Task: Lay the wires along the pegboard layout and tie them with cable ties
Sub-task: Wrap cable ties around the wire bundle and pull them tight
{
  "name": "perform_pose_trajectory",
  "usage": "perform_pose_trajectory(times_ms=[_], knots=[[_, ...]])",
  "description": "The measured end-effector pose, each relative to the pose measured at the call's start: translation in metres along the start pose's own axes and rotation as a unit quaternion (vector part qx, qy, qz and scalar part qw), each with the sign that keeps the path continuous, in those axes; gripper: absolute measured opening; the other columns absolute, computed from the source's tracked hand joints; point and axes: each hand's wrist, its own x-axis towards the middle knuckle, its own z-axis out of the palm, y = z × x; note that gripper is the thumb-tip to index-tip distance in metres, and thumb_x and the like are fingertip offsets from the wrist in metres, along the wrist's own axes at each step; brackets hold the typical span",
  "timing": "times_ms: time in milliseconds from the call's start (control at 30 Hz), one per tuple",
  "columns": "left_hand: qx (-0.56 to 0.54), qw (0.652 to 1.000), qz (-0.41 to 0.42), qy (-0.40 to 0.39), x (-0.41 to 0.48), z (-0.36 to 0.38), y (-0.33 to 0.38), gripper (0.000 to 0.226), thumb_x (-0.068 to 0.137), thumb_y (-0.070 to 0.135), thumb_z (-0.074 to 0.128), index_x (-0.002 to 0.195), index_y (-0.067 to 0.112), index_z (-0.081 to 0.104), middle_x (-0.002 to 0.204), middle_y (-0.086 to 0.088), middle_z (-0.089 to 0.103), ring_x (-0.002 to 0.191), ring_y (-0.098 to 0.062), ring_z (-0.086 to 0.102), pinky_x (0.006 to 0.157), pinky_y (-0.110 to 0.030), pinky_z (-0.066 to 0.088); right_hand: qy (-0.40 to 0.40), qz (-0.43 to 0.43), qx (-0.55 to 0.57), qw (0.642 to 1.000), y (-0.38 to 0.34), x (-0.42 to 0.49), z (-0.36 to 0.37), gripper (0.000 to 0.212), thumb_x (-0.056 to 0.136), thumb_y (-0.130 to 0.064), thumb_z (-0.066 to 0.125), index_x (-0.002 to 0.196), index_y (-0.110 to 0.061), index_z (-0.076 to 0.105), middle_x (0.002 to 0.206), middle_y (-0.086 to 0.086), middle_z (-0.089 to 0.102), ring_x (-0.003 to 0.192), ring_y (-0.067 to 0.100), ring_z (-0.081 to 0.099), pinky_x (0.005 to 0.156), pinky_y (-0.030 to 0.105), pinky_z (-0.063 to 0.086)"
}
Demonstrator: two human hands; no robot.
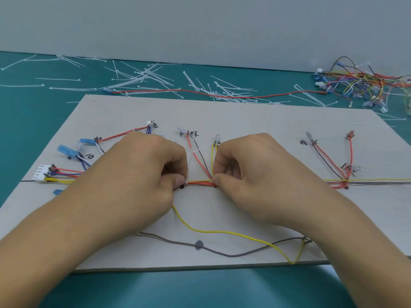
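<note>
Wire bundle (201,184) is lying flat along the board (255,116), red, orange & yellow strands together, w/ both hands pinching it. Left hand (142,174) is closing thumb & forefinger on the bundle's left end, other fingers curled in. A white cable tie (187,174) is standing up right at that pinch. Right hand (251,172) is gripping just to the right, thumb & forefinger clamped on the bundle, w/ only a short bare stretch showing btwn the two grips. From the right-hand pinch, yellow, red & brown wires are fanning away from the person. Nearer the person than the grips, a loose yellow wire (211,231) & a grey wire (222,254) are sagging across the board. Left of the left hand are blue terminals (87,141) & a white connector (41,172). Beyond the board, loose cable ties (142,81) & a red wire (200,93) are lying on the green mat (33,112), w/ a tangled wire pile (360,83) far right
</note>
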Motion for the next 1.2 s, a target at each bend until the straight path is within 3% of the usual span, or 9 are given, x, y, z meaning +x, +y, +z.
perform_pose_trajectory(times_ms=[133, 267, 367, 467, 633, 800, 900, 967, 1200], knots=[[-0.016, 1.000, 0.010, -0.009, 0.001, -0.002, -0.002, 0.024, 0.084, 0.010, 0.077, 0.067, 0.026, 0.069, 0.077, 0.027, 0.065, 0.078, 0.006, 0.059, 0.063, -0.008, 0.042, 0.012, 0.012, 0.003, 1.000, -0.005, -0.001, 0.003, 0.010, 0.088, -0.019, 0.059, 0.079, -0.020, 0.063, 0.070, -0.010, 0.054, 0.075, 0.008, 0.051, 0.063, 0.029, 0.042], [0.002, 1.000, 0.013, -0.016, -0.002, -0.010, -0.014, 0.027, 0.079, 0.009, 0.080, 0.064, 0.029, 0.069, 0.069, 0.023, 0.067, 0.075, 0.000, 0.063, 0.059, -0.020, 0.044, 0.021, -0.007, 0.029, 0.999, -0.017, 0.001, 0.012, 0.008, 0.087, -0.019, 0.060, 0.080, -0.019, 0.064, 0.075, -0.006, 0.060, 0.080, 0.017, 0.056, 0.072, 0.035, 0.050], [0.030, 0.999, 0.032, -0.019, -0.002, -0.016, -0.022, 0.025, 0.075, 0.014, 0.080, 0.064, 0.033, 0.069, 0.066, 0.024, 0.067, 0.073, 0.001, 0.063, 0.059, -0.025, 0.047, 0.023, -0.012, 0.036, 0.999, -0.021, 0.006, 0.017, 0.008, 0.084, -0.019, 0.061, 0.078, -0.019, 0.066, 0.074, -0.007, 0.061, 0.079, 0.016, 0.057, 0.070, 0.032, 0.049], [0.037, 0.998, 0.046, -0.030, 0.000, -0.018, -0.022, 0.010, 0.070, 0.028, 0.065, 0.062, 0.034, 0.068, 0.066, 0.027, 0.066, 0.072, 0.004, 0.064, 0.056, -0.023, 0.045, 0.004, 0.017, 0.062, 0.998, -0.016, 0.010, 0.016, 0.008, 0.083, -0.018, 0.063, 0.076, -0.021, 0.067, 0.073, -0.009, 0.062, 0.074, 0.008, 0.058, 0.063, 0.027, 0.048], [0.032, 0.996, 0.063, -0.046, 0.003, -0.018, -0.025, 0.010, 0.071, 0.032, 0.061, 0.063, 0.034, 0.068, 0.066, 0.025, 0.066, 0.072, 0.004, 0.064, 0.058, -0.021, 0.044, -0.049, 0.046, 0.102, 0.993, -0.008, 0.013, 0.004, 0.012, 0.083, -0.020, 0.069, 0.072, -0.023, 0.073, 0.065, -0.012, 0.067, 0.061, -0.003, 0.060, 0.048, 0.008, 0.040], [0.006, 0.996, 0.068, -0.060, 0.003, -0.018, -0.029, 0.010, 0.072, 0.034, 0.061, 0.065, 0.034, 0.069, 0.065, 0.021, 0.067, 0.070, -0.001, 0.064, 0.057, -0.024, 0.045, -0.059, 0.089, 0.062, 0.992, 0.011, 0.031, -0.027, 0.013, 0.084, -0.023, 0.066, 0.078, -0.027, 0.077, 0.068, -0.013, 0.072, 0.061, 0.003, 0.064, 0.054, 0.021, 0.050], [-0.015, 0.995, 0.073, -0.064, 0.002, -0.017, -0.030, 0.010, 0.071, 0.032, 0.061, 0.066, 0.033, 0.070, 0.065, 0.019, 0.068, 0.067, -0.004, 0.065, 0.057, -0.027, 0.048, 0.000, 0.140, 0.033, 0.990, 0.034, 0.064, -0.045, 0.011, 0.084, -0.021, 0.068, 0.081, -0.026, 0.078, 0.064, -0.008, 0.071, 0.060, 0.012, 0.064, 0.046, 0.017, 0.043], [-0.021, 0.995, 0.075, -0.067, 0.004, -0.017, -0.031, 0.010, 0.070, 0.031, 0.062, 0.067, 0.032, 0.071, 0.064, 0.018, 0.068, 0.067, -0.007, 0.066, 0.057, -0.027, 0.050, 0.038, 0.158, 0.027, 0.986, 0.052, 0.092, -0.051, 0.013, 0.086, -0.017, 0.069, 0.087, -0.024, 0.079, 0.069, -0.007, 0.069, 0.062, 0.015, 0.061, 0.051, 0.019, 0.042], [-0.043, 0.994, 0.087, -0.049, 0.005, -0.015, -0.029, 0.015, 0.068, 0.032, 0.058, 0.073, 0.031, 0.072, 0.060, 0.012, 0.065, 0.062, -0.012, 0.063, 0.053, -0.023, 0.048, 0.052, 0.142, -0.014, 0.988, 0.078, 0.162, -0.028, 0.024, 0.087, -0.009, 0.067, 0.100, -0.024, 0.081, 0.068, -0.012, 0.059, 0.064, 0.008, 0.054, 0.054, 0.017, 0.039]])
